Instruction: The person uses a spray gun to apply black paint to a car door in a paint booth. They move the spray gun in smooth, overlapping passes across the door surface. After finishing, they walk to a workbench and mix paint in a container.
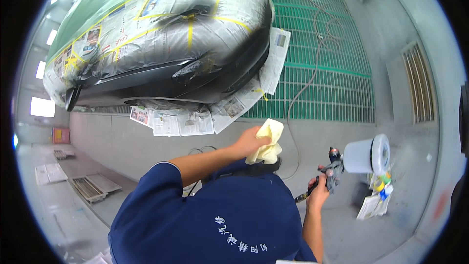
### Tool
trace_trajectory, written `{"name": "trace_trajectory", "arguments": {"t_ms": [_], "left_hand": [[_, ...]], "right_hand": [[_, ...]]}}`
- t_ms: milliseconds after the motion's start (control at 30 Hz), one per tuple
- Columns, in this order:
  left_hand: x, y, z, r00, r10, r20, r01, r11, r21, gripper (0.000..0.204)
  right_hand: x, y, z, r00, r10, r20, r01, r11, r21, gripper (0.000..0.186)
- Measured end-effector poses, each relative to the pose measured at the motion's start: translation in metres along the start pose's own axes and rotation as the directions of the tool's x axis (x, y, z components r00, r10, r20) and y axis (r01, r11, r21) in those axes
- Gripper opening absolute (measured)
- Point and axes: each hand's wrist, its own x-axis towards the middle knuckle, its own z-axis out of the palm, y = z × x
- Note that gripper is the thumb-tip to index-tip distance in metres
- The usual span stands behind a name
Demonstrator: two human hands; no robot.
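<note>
My left hand is closed round a crumpled pale yellow cloth, held out in front of my body. Off to the right, my right hand grips the handle of a spray gun. A white paint cup is fixed to the gun and lies tilted on its side toward the right. Ahead and to the left stands a car with a dark, glossy painted lower side. Newspaper and yellow tape mask its upper part, under green film. Both hands are apart from the car.
An air hose trails over the floor and the green floor grating. Newspaper sheets stick out below the car. Tape rolls and papers stand by the right wall. A wall vent is at right; loose grilles lie at left.
</note>
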Motion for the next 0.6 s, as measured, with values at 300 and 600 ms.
{"name": "trace_trajectory", "arguments": {"t_ms": [300,600], "left_hand": [[0.203,0.127,-0.028,0.873,0.339,-0.350,-0.313,0.941,0.131,0.037],[0.422,0.380,-0.338,0.454,0.106,-0.884,-0.779,0.530,-0.337,0.051]], "right_hand": [[0.168,-0.053,0.033,0.992,-0.045,0.119,0.052,0.997,-0.058,0.024],[0.364,-0.184,0.093,0.992,0.059,0.109,-0.028,0.963,-0.267,0.023]]}}
